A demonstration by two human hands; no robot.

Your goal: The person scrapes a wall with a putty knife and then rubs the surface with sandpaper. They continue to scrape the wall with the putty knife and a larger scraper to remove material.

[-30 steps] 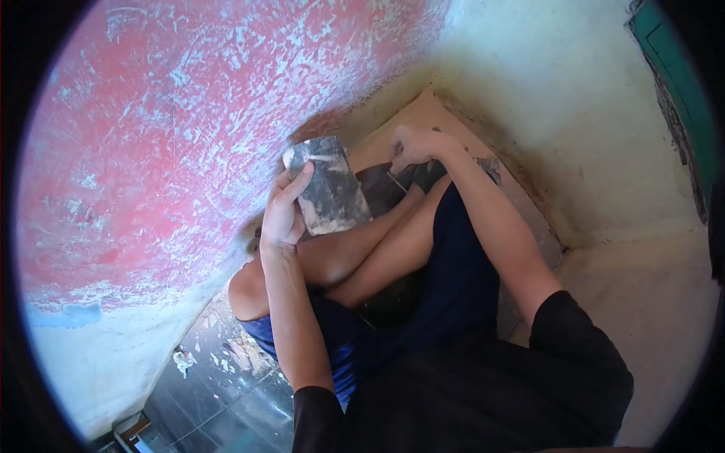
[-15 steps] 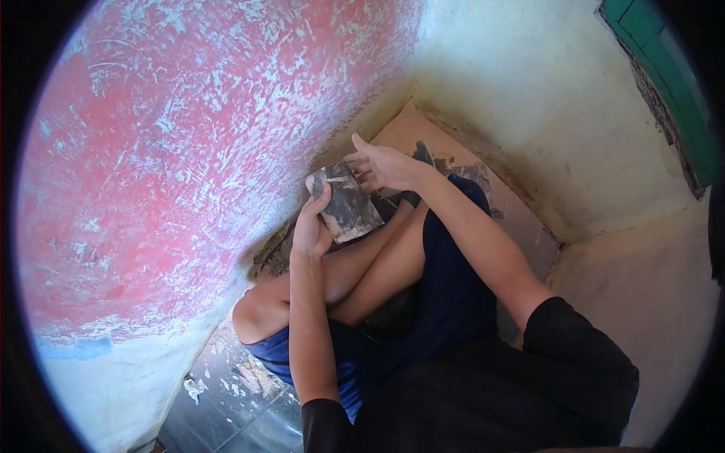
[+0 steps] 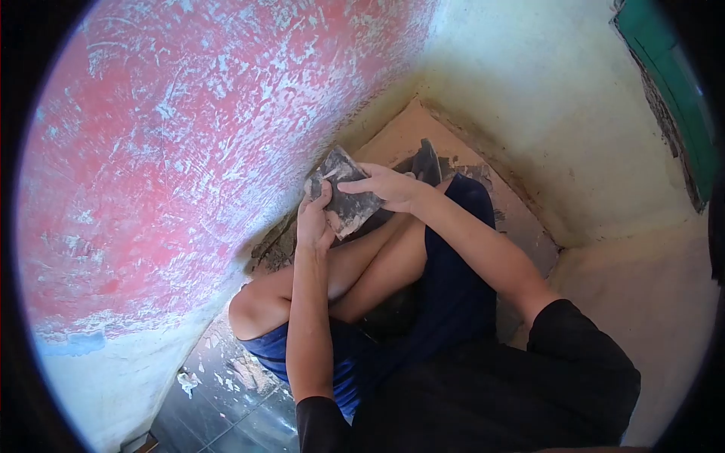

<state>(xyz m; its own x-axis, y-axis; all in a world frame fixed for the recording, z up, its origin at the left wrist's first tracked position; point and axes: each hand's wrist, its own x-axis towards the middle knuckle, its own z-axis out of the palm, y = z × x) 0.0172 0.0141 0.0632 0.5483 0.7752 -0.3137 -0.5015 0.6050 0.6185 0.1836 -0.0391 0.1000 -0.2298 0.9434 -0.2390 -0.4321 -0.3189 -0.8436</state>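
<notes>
A dark, broken-looking tile (image 3: 350,205), smeared with pale mortar, is held up above my crossed legs. My left hand (image 3: 313,220) is closed on its left edge, thumb resting on the upper face. On the opposite side, my right hand (image 3: 385,187) grips the tile with its thumb across the top; the other fingers are mostly hidden. The tile leans, with one corner pointing up toward the wall.
A scraped pink wall (image 3: 189,151) rises close on the left, and a stained pale wall (image 3: 529,113) on the right. A dark upright piece (image 3: 427,161) stands beyond my right wrist. Dark floor tiles (image 3: 226,408) with pale debris lie at lower left.
My right hand was spread and apart from the tile; now it has come left and closed on the right edge. The tile has tilted in my left hand.
</notes>
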